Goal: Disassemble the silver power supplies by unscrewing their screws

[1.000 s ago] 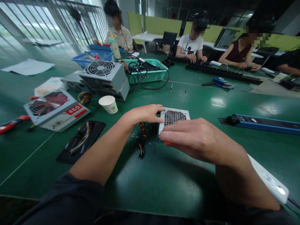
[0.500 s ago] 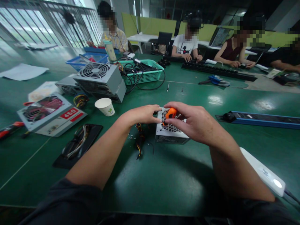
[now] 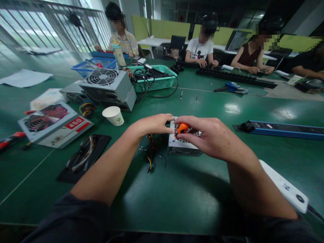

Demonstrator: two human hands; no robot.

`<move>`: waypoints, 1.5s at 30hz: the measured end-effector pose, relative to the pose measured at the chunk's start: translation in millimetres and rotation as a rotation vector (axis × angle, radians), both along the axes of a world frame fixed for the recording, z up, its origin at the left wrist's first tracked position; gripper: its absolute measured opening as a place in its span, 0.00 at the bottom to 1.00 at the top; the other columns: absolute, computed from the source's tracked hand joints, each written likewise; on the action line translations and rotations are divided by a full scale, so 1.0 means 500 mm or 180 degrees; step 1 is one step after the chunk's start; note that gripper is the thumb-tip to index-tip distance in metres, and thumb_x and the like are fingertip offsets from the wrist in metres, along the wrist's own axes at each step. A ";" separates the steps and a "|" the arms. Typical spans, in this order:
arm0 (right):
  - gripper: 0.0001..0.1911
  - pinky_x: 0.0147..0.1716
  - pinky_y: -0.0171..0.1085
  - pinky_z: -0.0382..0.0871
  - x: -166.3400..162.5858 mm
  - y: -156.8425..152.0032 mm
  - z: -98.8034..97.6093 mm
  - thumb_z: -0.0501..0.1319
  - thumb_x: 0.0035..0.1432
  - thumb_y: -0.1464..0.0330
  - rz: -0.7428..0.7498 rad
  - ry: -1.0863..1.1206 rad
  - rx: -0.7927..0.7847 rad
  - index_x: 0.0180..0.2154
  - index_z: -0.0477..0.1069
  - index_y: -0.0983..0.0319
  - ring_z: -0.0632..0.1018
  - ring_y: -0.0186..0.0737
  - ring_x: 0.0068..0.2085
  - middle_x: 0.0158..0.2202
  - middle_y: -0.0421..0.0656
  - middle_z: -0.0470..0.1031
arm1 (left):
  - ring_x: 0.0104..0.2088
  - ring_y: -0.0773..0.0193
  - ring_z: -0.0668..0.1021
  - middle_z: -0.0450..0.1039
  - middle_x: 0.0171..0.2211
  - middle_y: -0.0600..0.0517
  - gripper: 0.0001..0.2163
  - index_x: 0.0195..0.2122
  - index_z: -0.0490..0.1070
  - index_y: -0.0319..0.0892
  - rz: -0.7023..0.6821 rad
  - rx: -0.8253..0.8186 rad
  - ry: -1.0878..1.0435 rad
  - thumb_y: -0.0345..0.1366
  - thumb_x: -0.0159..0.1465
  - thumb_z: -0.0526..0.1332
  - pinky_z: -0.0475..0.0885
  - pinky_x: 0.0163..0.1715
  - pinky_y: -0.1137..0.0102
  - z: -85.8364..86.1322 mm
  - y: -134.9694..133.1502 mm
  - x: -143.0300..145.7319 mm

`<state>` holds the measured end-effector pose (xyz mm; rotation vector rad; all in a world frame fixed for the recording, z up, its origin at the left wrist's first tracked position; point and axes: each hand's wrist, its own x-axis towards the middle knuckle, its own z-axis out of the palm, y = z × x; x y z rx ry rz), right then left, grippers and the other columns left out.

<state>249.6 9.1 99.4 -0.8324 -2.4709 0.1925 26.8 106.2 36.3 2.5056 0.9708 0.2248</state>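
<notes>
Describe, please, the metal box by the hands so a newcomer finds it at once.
On the green table, look near the middle. The left hand is at the left edge of the box; the right hand holds an orange tool over it. Unlike the round-grilled boxes at left, its top has honeycomb holes.

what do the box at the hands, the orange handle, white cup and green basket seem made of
Box: probably sheet metal, dull silver-grey, with a punched honeycomb top and crisp edges.
Orange handle: likely smooth plastic, perhaps rubber; vivid colour, black patches.
White cup: seemingly paper, matt, thin-walled with a printed green mark.
Green basket: most likely moulded plastic, evenly coloured, slotted walls.
</notes>
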 end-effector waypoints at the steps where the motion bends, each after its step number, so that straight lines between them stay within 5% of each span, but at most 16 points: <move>1: 0.16 0.42 0.33 0.69 -0.001 -0.002 0.001 0.63 0.65 0.69 0.0026 -0.0020 -0.0005 0.54 0.73 0.58 0.82 0.38 0.43 0.46 0.41 0.82 | 0.51 0.55 0.76 0.75 0.52 0.49 0.20 0.54 0.72 0.44 -0.0003 -0.0003 -0.0016 0.47 0.64 0.63 0.70 0.50 0.67 0.002 -0.002 0.000; 17: 0.14 0.28 0.34 0.66 -0.005 0.018 -0.001 0.68 0.58 0.65 -0.1013 0.0530 -0.0493 0.45 0.76 0.62 0.76 0.33 0.28 0.31 0.40 0.79 | 0.48 0.56 0.76 0.73 0.51 0.48 0.19 0.54 0.72 0.44 0.0074 0.0020 0.0109 0.45 0.65 0.62 0.70 0.50 0.66 0.002 -0.002 0.005; 31: 0.15 0.32 0.37 0.71 0.002 0.014 -0.003 0.69 0.58 0.63 -0.0902 0.1071 -0.0234 0.46 0.76 0.61 0.77 0.35 0.30 0.35 0.40 0.78 | 0.48 0.56 0.76 0.72 0.51 0.48 0.19 0.55 0.71 0.44 -0.0009 0.0022 0.0087 0.45 0.65 0.61 0.69 0.48 0.65 -0.007 0.003 0.001; 45: 0.14 0.34 0.36 0.70 -0.007 0.004 0.003 0.67 0.60 0.64 -0.0764 0.0522 -0.0188 0.47 0.76 0.61 0.80 0.38 0.34 0.37 0.42 0.81 | 0.48 0.56 0.77 0.75 0.48 0.49 0.17 0.51 0.74 0.44 0.0069 0.0030 0.0083 0.46 0.64 0.63 0.70 0.48 0.67 0.008 -0.004 0.003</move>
